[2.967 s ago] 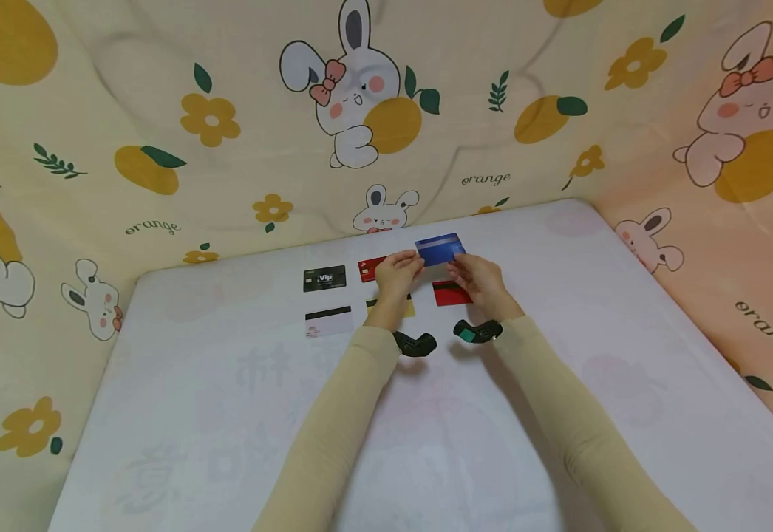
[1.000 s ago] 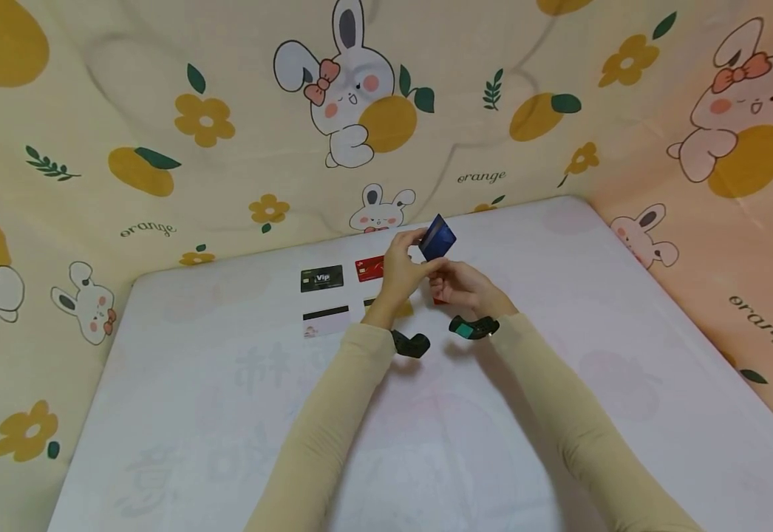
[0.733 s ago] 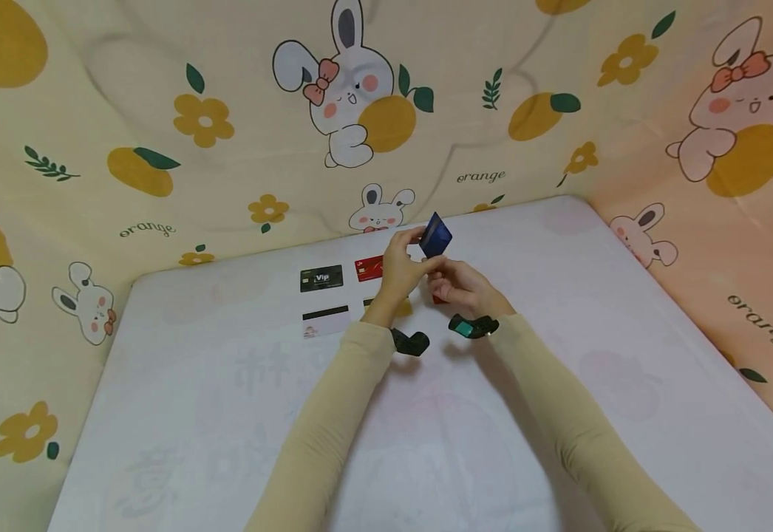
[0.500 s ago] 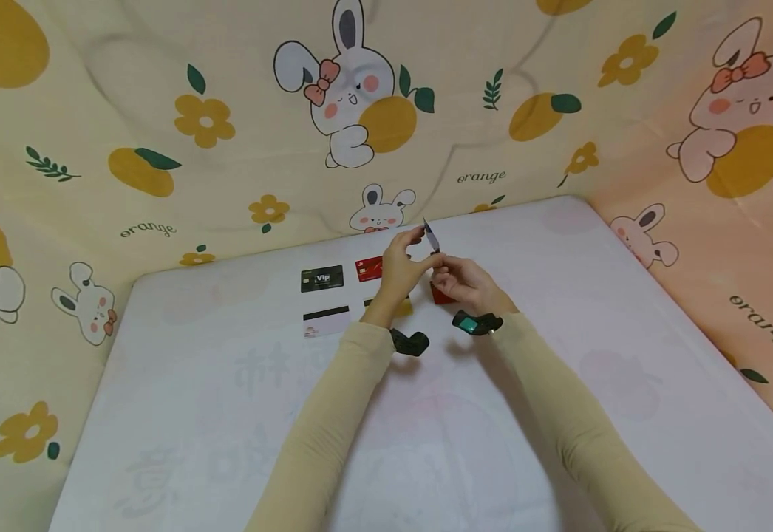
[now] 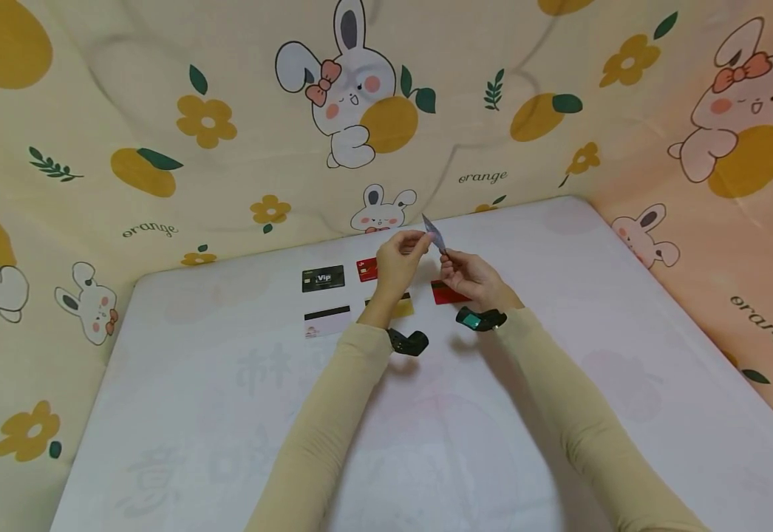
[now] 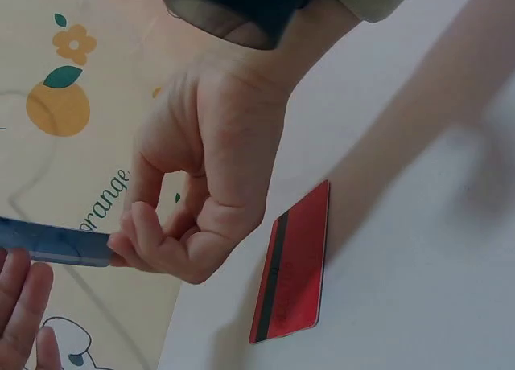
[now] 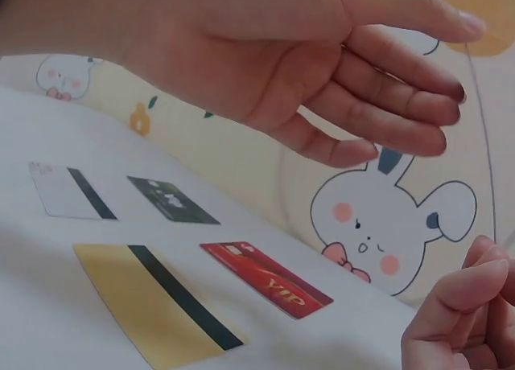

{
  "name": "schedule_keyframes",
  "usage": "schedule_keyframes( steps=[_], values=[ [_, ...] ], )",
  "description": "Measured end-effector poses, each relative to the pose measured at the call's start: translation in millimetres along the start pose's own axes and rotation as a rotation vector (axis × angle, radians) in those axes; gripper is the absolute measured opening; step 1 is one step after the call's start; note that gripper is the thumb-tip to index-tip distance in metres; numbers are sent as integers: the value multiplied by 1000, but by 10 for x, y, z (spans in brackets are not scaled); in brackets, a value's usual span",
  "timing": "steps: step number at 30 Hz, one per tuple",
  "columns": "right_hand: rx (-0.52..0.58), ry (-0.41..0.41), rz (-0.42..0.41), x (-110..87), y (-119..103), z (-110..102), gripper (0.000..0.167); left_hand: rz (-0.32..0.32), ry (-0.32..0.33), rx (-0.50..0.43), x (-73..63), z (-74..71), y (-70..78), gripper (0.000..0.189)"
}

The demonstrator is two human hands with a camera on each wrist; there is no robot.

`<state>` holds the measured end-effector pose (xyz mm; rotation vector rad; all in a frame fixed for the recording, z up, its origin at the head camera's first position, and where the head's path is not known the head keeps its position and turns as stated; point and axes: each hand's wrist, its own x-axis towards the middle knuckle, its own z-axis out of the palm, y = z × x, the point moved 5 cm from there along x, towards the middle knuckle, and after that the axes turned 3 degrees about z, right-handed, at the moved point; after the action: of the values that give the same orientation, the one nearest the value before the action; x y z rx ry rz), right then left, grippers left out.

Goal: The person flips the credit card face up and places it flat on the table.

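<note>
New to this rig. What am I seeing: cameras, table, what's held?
No machine: a person works bare-handed. The wide view comes from a head camera looking forward and down. The close views come from a left wrist camera and a right wrist camera; the first mostly shows the right hand, the second the left hand. On the white table lie five cards: a black Vip card, a red VIP card, a white card, a gold card and a red striped card. Held above the table is a blue card: the right hand pinches one end; the left hand is at the other, fingers loosely extended.
</note>
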<state>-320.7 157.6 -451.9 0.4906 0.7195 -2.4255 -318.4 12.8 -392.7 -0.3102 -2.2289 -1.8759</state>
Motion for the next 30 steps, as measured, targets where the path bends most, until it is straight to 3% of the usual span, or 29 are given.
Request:
schedule_keyframes(
  steps=[6, 11, 19, 23, 26, 30],
  values=[
    [-65, 58, -25, -22, -71, -52, 10, -31, 26, -27, 4, -33, -46, 25],
    [-173, 122, -57, -56, -141, -87, 11, -111, 55, -6, 2, -65, -156, 22],
    [-517, 273, -195, -73, -236, -112, 14, -241, 91, 58, -54, -81, -383, 21],
    [-687, 366, -247, -64, -269, -145, 27, -275, 101, 105, -83, -68, -457, 21],
    [-757, 426, -259, -48, -297, -180, 35, -308, 102, 126, -98, -43, -505, 21],
    [-786, 472, -260, -27, -334, -225, 34, -321, 105, 179, -106, 4, -552, 19]
  ],
)
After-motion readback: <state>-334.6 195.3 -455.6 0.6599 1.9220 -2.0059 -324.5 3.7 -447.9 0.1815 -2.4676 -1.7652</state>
